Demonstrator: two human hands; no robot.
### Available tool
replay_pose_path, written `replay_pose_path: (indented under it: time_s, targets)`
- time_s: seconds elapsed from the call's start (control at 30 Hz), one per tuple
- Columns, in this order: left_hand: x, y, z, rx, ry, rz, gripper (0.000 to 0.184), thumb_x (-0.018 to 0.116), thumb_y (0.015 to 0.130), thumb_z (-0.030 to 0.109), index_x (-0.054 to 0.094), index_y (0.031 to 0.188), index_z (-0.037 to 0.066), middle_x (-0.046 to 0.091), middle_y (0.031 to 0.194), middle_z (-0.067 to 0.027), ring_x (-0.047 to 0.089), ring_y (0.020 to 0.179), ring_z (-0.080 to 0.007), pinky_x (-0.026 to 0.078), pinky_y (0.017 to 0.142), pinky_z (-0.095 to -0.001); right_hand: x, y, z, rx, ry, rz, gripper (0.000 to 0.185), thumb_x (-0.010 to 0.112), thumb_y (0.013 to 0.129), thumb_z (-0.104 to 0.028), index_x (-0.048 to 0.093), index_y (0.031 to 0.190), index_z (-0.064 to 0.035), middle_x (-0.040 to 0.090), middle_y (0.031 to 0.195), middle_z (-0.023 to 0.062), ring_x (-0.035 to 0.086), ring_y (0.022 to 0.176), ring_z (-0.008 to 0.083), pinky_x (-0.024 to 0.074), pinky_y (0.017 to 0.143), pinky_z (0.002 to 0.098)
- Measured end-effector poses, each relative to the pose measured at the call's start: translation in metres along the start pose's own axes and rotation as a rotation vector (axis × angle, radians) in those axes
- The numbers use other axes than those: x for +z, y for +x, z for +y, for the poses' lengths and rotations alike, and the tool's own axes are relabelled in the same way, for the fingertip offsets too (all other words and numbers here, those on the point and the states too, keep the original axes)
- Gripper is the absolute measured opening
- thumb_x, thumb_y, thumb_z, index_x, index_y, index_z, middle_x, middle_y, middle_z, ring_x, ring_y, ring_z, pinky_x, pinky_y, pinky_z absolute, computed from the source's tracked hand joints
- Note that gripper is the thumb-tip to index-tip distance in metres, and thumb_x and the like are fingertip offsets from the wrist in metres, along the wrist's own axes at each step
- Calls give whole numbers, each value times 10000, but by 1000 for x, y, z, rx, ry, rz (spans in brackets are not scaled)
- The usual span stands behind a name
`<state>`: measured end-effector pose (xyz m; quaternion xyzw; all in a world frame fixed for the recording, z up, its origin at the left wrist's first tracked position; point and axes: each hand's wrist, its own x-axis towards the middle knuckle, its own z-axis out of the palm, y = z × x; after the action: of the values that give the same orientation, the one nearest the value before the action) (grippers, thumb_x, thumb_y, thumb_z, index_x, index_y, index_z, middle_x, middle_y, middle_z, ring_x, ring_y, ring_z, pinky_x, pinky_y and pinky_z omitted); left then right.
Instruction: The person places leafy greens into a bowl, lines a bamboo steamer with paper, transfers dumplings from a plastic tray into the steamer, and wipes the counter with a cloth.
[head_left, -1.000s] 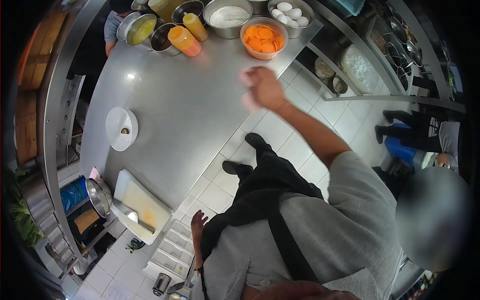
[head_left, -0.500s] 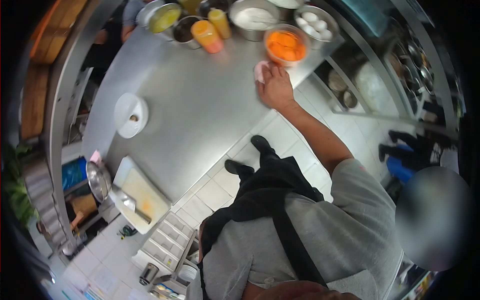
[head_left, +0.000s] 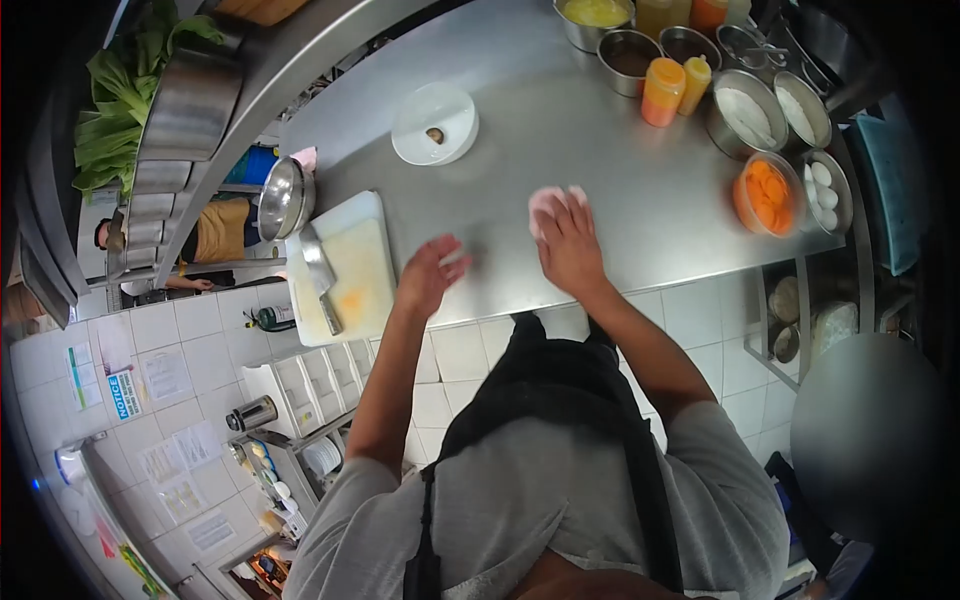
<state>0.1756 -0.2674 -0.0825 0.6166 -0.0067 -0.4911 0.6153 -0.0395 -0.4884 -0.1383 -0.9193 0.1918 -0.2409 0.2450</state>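
Observation:
My right hand presses a folded pink cloth against the steel table, fingers laid over it. My left hand is in view with its fingers apart and nothing in them, over the table between the cloth and the cutting board. That white cutting board lies at the table's left end with a cleaver on it. Beyond my hands stands a white bowl holding a small brown piece.
A tub of orange carrot pieces, a bowl of eggs, a pan of white powder and squeeze bottles line the right side. Steel bowls stand by the board. A co-worker is beyond the shelf.
My right hand has slid the pink cloth away from the carrot tub to the table's middle. My left hand has come into view. The camera view has turned.

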Motion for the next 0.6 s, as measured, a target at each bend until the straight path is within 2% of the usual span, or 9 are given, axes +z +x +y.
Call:
replay_pose_path:
  time_s: [0.07, 0.1, 0.17, 0.2, 0.3, 0.37, 0.4, 0.47, 0.6]
  targets:
    - [-4, 60, 26, 95, -49, 105, 644, 691, 1009, 437, 455, 1457, 39, 529, 1385, -155, 669, 1126, -342, 551, 902, -428, -2, -20, -3, 72, -63, 23, 570, 640, 944, -187, 509, 1471, -15, 393, 1586, 267, 305, 1501, 514, 222, 1257, 611]
    - [-1, 84, 40, 90, -42, 97, 644, 691, 1009, 437, 455, 1457, 39, 529, 1385, -155, 669, 1126, -342, 551, 902, -428, 1, -23, -6, 143, -126, 33, 584, 640, 952, -188, 491, 1490, -15, 385, 1591, 269, 283, 1513, 520, 205, 1262, 613]
    - [16, 120, 71, 61, -114, 333, 691, 755, 963, 448, 447, 1429, 41, 496, 1339, -161, 678, 1069, -333, 554, 823, -423, 7, -11, -17, 223, -156, 36, 564, 624, 962, -184, 496, 1483, -10, 387, 1585, 277, 286, 1505, 537, 198, 1259, 626]
    - [22, 130, 82, 55, -111, 318, 691, 755, 963, 448, 447, 1429, 41, 496, 1339, -161, 678, 1069, -333, 554, 823, -423, 12, -3, -20, 293, -182, 34, 544, 607, 972, -181, 501, 1476, -5, 390, 1579, 286, 290, 1496, 554, 191, 1256, 640]
    - [26, 161, 101, -27, -14, 418, 633, 706, 991, 500, 510, 1426, 84, 561, 1288, -149, 696, 995, -312, 544, 782, -389, 44, 52, -17, 317, -199, 89, 579, 589, 986, -190, 452, 1515, 3, 377, 1586, 289, 272, 1497, 566, 175, 1256, 641]
    - [17, 182, 103, -54, 96, 438, 567, 693, 1000, 399, 518, 1387, 24, 613, 1224, -165, 719, 889, -303, 551, 719, -376, 73, 98, -8, 315, -226, 148, 581, 572, 996, -199, 433, 1522, 5, 370, 1591, 287, 262, 1499, 566, 177, 1253, 640]
    - [8, 192, 99, -58, 110, 427, 567, 693, 1000, 399, 518, 1387, 24, 613, 1224, -165, 719, 889, -303, 551, 719, -376, 86, 122, 1, 300, -256, 170, 579, 561, 1002, -204, 425, 1524, 5, 367, 1594, 286, 256, 1502, 564, 181, 1250, 640]
    - [-13, 208, 95, 26, 92, 253, 467, 638, 985, 236, 524, 1347, -36, 673, 1126, -171, 729, 849, -306, 552, 691, -362, 104, 174, 22, 292, -306, 234, 539, 539, 1008, -210, 453, 1495, 2, 400, 1562, 272, 287, 1478, 560, 200, 1237, 643]
    - [-33, 207, 110, 42, 120, 237, 425, 580, 938, 128, 531, 1315, -63, 705, 1061, -172, 736, 853, -315, 558, 680, -349, 119, 266, 58, 251, -361, 324, 485, 525, 1000, -200, 491, 1441, -1, 459, 1492, 236, 359, 1414, 534, 242, 1219, 626]
